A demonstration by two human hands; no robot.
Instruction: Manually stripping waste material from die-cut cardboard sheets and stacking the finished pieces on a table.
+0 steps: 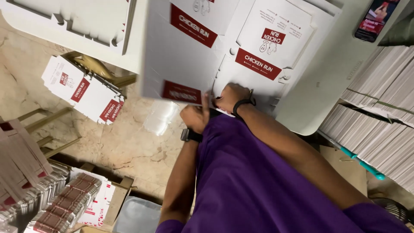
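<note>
Head view: white table (pixel 340 82) over a marble floor, stacks of flat cartons on both sides. Box blank (pixel 181 56) lies just ahead of both hands, long axis running away from the fingers. Left hand (pixel 196 116) pinches its near edge; right hand (pixel 230 97) presses flat on the sheet alongside, fingers together. Both equally near.

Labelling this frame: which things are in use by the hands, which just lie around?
In hand:
- left hand and right hand, both at the near edge of the flat white-and-red carton blank
- white table under it

Lying about:
- phone
- stacked flat blanks
- folded cartons on the floor
- teal pen
</note>
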